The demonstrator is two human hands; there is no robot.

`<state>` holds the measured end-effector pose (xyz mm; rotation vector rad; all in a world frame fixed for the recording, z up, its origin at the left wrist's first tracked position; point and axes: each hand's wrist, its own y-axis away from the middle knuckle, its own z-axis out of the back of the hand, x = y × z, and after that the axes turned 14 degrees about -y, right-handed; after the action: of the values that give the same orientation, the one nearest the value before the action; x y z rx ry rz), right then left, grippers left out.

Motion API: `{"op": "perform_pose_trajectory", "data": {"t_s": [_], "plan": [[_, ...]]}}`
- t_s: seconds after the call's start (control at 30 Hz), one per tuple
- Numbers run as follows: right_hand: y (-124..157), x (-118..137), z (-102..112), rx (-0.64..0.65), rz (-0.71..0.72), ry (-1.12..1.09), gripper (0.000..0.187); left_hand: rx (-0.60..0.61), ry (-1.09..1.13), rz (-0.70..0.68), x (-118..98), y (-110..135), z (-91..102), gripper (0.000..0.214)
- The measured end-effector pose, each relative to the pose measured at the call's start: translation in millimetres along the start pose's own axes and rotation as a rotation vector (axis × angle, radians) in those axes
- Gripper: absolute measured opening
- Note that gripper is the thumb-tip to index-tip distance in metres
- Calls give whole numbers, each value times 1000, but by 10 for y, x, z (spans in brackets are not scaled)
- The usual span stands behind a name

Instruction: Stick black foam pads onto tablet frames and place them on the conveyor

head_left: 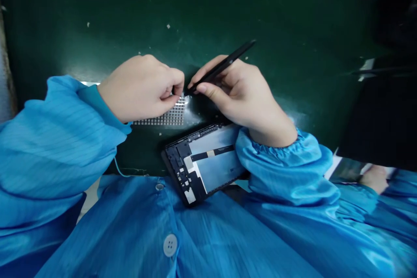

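Note:
My right hand (241, 84) is closed around black tweezers (228, 61), whose tips point down and left. They meet the upper right corner of a sheet of small grey squares (169, 115) on the table. My left hand (145, 84) is closed at that same corner, thumb and forefinger pinched together; whether they grip the sheet's edge or something small is hidden. Below my hands, an opened phone-like device (202, 163) lies tilted near my body. Its inside faces up, with a dark flat cable (224, 151) across it. My right sleeve covers its right end.
The dark green table (208, 4) carries scattered white scraps (168, 26). At the right stand a black object (378, 117) and white tape (367, 68). Another person's hand (374, 178) and blue sleeve show at the lower right. A thin cord (119, 169) hangs by my left cuff.

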<state>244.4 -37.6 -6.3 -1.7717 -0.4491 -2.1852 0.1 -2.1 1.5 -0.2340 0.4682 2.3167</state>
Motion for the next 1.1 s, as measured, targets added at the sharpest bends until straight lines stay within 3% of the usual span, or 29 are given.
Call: {"op": "perform_pose_trajectory", "data": {"t_s": [0.13,0.2,0.3,0.43,0.6,0.77,0.93,1.03,1.1], "plan": [[417,203,-183,-225,-56,-169,17,-31,-15,-6,14,13,-32,14],[754,280,-407,-386,-68,-170,10,-44,-27,13,7,14,-48,12],[1148,263,-778,-581,-11,-164,14,-54,-30,44,-3,15,-64,7],[1237,118,-1043,-655,86,-164,18,-46,-32,55,-1,26,-57,10],[1181,88,-1057,-649,92,-123,23,-48,-16,73,-20,36,-26,10],[1148,256,-891,-504,79,-14,30,-50,-13,86,-36,38,-20,10],[549,259,-382,-322,54,75,8,-79,-8,38,-10,22,-37,10],[186,123,-151,-155,3,50,22,-44,-4,40,1,9,-42,7],[86,57,-96,-86,-19,38,33,-18,-3,42,2,8,-40,9]]}}
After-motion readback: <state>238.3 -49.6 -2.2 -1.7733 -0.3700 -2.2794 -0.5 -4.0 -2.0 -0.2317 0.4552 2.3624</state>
